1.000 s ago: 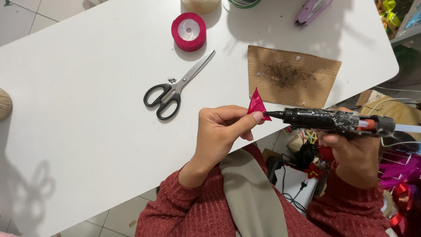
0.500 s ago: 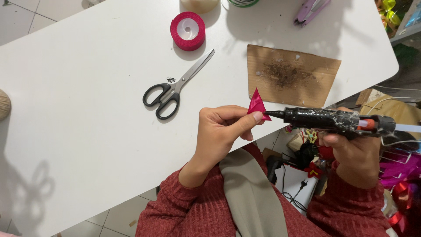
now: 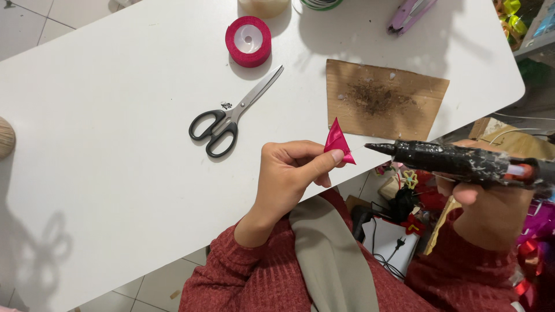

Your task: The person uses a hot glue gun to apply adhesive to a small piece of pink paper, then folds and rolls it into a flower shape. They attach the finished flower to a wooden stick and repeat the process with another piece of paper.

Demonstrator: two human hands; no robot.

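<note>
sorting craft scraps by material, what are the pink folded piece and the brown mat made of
Pink folded piece, pinched in the left hand: looks like satin ribbon, with a glossy sheen and sharp creases. Brown mat: seemingly plain cardboard, matte, straight-cut edges, with a dark stained patch.

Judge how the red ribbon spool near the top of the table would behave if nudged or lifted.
The red ribbon spool lies flat on its side face on the white table, so a push would probably slide it, not roll it. Its hollow core suggests it is light. Stood on edge, it would likely roll.
</note>
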